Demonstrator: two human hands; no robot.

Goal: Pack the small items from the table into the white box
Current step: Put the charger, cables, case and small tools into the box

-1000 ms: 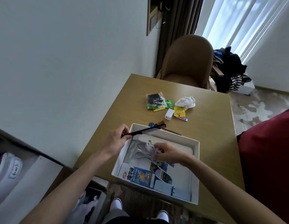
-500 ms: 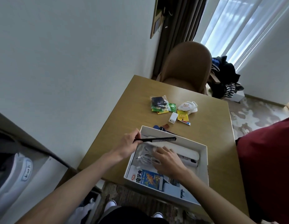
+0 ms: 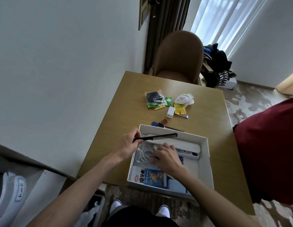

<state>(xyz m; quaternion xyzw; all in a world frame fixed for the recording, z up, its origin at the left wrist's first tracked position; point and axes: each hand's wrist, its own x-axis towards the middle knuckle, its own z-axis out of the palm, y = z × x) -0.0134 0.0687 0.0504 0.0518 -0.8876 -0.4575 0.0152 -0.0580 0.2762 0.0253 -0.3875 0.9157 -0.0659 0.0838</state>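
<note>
At the lower centre of the frame, a white box [image 3: 206, 145] sits open on the near edge of a wooden table [image 3: 129, 115], and from my remote seat I see both bare hands over it. The left hand [image 3: 126, 145] pinches the handle end of a black comb [image 3: 157, 137] between thumb and curled fingers. It holds the comb roughly level above the box's far left corner, with the teeth along the comb's lower edge.

The right hand [image 3: 167, 157] lies palm down inside the box. Its fingers are fairly straight and slightly apart, and they press on a tangle of white cables [image 3: 145, 153] at the box's left side. A long white device [image 3: 189, 149] lies just right of that hand, along the far side of the box. A blue snack packet [image 3: 152, 176] lies in the near left corner.

Higher up, at mid-table, the items not yet packed lie in a loose cluster, well apart from both hands:
- a black item in a clear bag [image 3: 154, 97] on top of green packets [image 3: 168, 101]
- a white pouch with a cartoon face [image 3: 183, 99]
- a yellow packet [image 3: 179, 110]
- a white charger [image 3: 170, 112]
- a small tube [image 3: 183, 115]

Just beyond the box's far wall lie small blue and brown pieces [image 3: 156, 124], too small for me to identify. A brown chair [image 3: 180, 54] stands at the table's far end. A pile of clothes [image 3: 216, 63] sits at the upper right, and a dark red shape [image 3: 270, 145] fills the right edge.
</note>
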